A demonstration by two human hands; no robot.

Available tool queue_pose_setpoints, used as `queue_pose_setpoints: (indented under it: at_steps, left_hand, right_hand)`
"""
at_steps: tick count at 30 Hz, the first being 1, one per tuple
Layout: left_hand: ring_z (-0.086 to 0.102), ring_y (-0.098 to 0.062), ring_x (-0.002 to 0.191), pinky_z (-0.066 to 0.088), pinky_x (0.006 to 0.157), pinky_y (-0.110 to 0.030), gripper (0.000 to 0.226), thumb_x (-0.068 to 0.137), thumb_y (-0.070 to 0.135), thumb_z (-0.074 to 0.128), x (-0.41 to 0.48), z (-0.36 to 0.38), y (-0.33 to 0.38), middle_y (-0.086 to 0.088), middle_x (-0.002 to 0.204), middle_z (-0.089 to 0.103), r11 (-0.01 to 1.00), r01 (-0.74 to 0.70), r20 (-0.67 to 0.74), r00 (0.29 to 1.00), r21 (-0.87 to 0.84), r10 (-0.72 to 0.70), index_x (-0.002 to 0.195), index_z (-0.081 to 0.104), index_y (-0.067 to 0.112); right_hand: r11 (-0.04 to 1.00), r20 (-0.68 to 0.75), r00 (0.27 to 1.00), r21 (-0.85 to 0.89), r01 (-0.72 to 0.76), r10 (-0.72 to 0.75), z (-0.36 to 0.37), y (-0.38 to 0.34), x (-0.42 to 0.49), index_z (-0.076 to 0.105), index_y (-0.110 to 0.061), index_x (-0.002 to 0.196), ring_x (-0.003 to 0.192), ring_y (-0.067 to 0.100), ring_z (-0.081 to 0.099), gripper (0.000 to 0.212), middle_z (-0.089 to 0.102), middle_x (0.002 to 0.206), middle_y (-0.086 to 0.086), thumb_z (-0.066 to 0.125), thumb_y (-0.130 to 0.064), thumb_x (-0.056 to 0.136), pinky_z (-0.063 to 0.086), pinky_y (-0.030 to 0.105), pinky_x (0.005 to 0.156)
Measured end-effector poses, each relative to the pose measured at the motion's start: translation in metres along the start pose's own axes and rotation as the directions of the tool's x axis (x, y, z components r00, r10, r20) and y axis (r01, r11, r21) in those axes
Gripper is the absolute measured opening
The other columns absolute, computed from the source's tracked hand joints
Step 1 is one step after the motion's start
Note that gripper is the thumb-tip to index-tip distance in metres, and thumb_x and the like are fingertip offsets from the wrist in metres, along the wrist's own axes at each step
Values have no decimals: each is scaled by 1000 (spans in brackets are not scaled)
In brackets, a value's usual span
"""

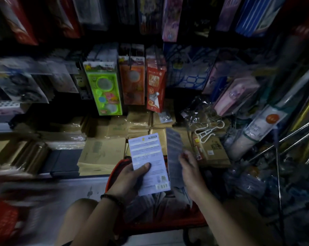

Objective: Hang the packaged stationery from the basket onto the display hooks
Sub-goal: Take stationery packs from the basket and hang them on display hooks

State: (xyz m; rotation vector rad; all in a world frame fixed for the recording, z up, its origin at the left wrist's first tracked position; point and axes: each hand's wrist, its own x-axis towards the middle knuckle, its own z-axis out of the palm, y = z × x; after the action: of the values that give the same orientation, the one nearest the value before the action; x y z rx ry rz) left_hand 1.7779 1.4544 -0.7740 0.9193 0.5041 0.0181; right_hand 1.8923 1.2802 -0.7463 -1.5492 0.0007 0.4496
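Note:
My left hand (130, 176) grips a flat white package (148, 160) with printed text, its back side facing me, thumb pressed on its lower part. My right hand (189, 167) holds a second, darker grey package (175, 153) by its right edge, upright beside the white one. Both packages are above the red basket (113, 173), whose rim shows under my hands; more packets lie inside it. Packaged goods hang on the display ahead: a green set (104, 87), an orange pack (132, 80) and a red pack (155, 86). The hooks themselves are hard to make out.
Stacks of brown envelopes (100, 153) cover the shelf below the hanging goods. Crumpled plastic wrap and white hangers (207, 130) lie at the right. Metal rods (292, 139) slant in from the right. My knees frame the basket. A red object (2, 219) sits at the lower left.

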Motion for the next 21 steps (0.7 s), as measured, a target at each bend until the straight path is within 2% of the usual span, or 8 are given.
queue_pose_setpoints:
  at_steps: [3, 5, 7, 9, 11, 15, 19, 21]
  left_hand:
    - [71, -44, 122, 61, 96, -54, 46, 87, 30, 85, -9, 29, 10, -23, 134, 72, 1000, -9, 35, 999, 29, 8, 125, 77, 6]
    - [73, -45, 118, 60, 97, -61, 56, 86, 32, 87, -17, 53, 21, -23, 130, 74, 997, -46, 2, 999, 66, 46, 132, 70, 4]
    - [76, -42, 111, 63, 91, -62, 65, 87, 30, 87, -22, 70, 28, -20, 125, 76, 988, -99, -77, 991, 115, 109, 140, 58, 7]
    - [81, -30, 98, 66, 73, -45, 60, 95, 26, 79, -28, 86, 36, -12, 117, 79, 978, -152, -113, 979, 143, 169, 143, 43, 22]
    - [82, -16, 91, 64, 66, -32, 54, 104, 29, 69, -31, 96, 43, -2, 117, 77, 977, -151, -103, 981, 150, 167, 145, 34, 38]
    - [75, -27, 119, 63, 83, -37, 52, 106, 59, 50, -34, 112, 56, -8, 136, 74, 972, -59, 51, 997, 226, 49, 143, 64, 25]
    - [62, -30, 139, 59, 101, -44, 84, 93, 90, 37, -30, 127, 65, -7, 150, 65, 983, 71, 203, 973, 169, -105, 146, 64, 32]
    - [64, -33, 136, 57, 104, -53, 69, 97, 78, 55, -27, 131, 68, -9, 150, 64, 977, 55, 242, 965, 204, -105, 146, 64, 31]
  right_hand:
    - [998, 114, 993, 67, 6, -13, 4, -18, -17, 58, -35, 135, 106, 6, 73, 27, 74, 114, -13, 51, -31, 110, 60, 21, 72]
    - [993, 170, 985, 114, -31, 11, 6, -37, -28, 61, -25, 138, 111, 30, 73, 30, 75, 118, 6, 48, -28, 111, 65, 42, 81]
    - [990, 205, 978, 129, -54, 27, 5, -51, -35, 66, -19, 132, 103, 33, 76, 29, 79, 113, 11, 45, -23, 113, 63, 50, 86]
    - [975, 253, 966, 191, -111, 61, -10, -62, -39, 69, -15, 114, 82, 13, 79, 29, 82, 93, 1, 40, -15, 114, 63, 29, 69]
    - [944, 314, 948, 293, -151, 54, -22, -72, -39, 67, -14, 121, 83, -3, 75, 26, 81, 101, -7, 42, -15, 113, 58, 16, 68]
    - [940, 484, 873, 264, -214, 63, -39, -88, -39, 74, -4, 126, 105, 36, 73, 61, 76, 119, 19, 87, -42, 80, 61, 46, 87]
    - [995, 251, 966, 100, 32, -56, -49, -95, -29, 83, -23, 105, 101, 34, 78, 14, 80, 109, 14, 74, -20, 95, 63, 42, 82]
    - [991, 224, 965, 51, 126, -134, -53, -107, -28, 82, -24, 108, 106, 30, 77, 15, 80, 111, 8, 70, -27, 99, 61, 46, 92]
